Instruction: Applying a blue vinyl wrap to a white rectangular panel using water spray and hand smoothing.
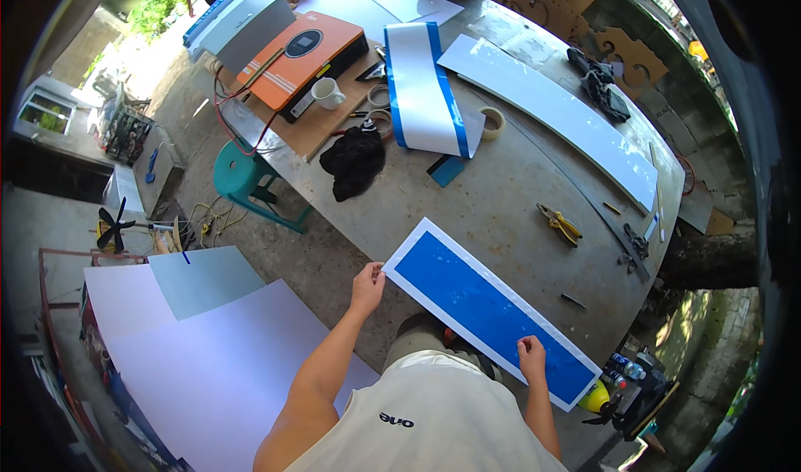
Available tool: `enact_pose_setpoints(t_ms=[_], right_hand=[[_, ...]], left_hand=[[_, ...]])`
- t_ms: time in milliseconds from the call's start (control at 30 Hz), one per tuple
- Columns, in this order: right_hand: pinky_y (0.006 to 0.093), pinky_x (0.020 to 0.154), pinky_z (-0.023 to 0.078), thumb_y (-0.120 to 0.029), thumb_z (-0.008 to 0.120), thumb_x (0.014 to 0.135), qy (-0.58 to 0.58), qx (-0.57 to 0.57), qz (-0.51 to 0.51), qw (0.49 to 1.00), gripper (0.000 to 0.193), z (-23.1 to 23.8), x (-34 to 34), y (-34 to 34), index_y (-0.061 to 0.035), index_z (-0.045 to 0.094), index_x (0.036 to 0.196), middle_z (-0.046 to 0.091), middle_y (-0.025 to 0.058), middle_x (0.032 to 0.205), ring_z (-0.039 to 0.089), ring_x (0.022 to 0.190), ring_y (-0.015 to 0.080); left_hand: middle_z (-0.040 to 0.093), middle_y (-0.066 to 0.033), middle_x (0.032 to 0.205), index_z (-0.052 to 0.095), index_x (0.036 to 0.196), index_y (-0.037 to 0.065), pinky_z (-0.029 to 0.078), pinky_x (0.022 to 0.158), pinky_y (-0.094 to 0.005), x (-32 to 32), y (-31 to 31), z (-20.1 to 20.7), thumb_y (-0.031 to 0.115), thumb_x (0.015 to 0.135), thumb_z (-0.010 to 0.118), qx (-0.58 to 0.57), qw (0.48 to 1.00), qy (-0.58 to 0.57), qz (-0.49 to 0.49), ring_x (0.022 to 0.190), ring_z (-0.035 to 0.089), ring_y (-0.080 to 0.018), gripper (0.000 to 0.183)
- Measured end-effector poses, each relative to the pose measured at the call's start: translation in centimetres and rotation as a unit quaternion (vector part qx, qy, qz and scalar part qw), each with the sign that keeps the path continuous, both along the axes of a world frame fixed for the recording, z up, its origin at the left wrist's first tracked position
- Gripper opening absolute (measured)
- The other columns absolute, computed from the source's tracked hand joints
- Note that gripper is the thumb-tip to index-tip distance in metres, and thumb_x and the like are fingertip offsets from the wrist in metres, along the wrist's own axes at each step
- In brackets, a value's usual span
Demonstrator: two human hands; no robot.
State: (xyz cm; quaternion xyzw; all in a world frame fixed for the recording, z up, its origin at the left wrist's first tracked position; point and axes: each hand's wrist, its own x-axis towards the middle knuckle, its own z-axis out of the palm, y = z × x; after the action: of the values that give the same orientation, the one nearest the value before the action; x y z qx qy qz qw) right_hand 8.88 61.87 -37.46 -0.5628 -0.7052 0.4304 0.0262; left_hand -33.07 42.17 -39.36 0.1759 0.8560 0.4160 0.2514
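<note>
A long blue panel with a white border lies slantwise along the near edge of the table, in front of my body. Small light specks and bubbles mark its blue face. At the panel's left corner, my left hand is closed, its fingertips pinched at the white edge. Over the right part of the blue face is my right hand, fingers curled in a pinch; what they hold, if anything, is too small to make out. Beyond the panel lie yellow-handled pliers and a blue card.
A curled white sheet with blue edges, a tape roll, a black cloth, an orange device and a white mug sit farther back. A long white board lies right. Large pale sheets are at left, below a green stool.
</note>
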Motion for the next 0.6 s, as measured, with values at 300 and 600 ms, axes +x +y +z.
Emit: enact_pose_setpoints(t_ms=[300, 600], right_hand=[[0.0322, 0.066, 0.050, -0.012, 0.064, 0.090, 0.058, 0.036, 0.181, 0.981, 0.014, -4.5, -6.8, 3.6, 0.0014, 0.064, 0.090, 0.065, 0.0096, 0.076, 0.062, 0.070, 0.0171], [0.0346, 0.070, 0.051, -0.015, 0.066, 0.089, 0.155, 0.009, 0.207, 0.966, 0.017, 2.8, -23.9, 0.2, 0.0013, 0.063, 0.095, 0.068, 0.0130, 0.084, 0.064, 0.076, 0.0221]], left_hand=[[0.068, -0.0087, 0.089, 0.064, 0.117, 0.004, 0.054, 0.069, -0.0306, 10.6, -26.3, -2.5, 0.020, 0.091, 0.066, -0.127, 0.958, -0.152, 0.208, 0.075, 0.066, -0.0155, 0.030], [0.067, -0.0093, 0.095, 0.061, 0.119, 0.004, 0.052, 0.065, -0.0305, 18.8, -35.2, -5.2, 0.022, 0.092, 0.063, -0.196, 0.864, -0.344, 0.312, 0.076, 0.065, -0.0198, 0.033]])
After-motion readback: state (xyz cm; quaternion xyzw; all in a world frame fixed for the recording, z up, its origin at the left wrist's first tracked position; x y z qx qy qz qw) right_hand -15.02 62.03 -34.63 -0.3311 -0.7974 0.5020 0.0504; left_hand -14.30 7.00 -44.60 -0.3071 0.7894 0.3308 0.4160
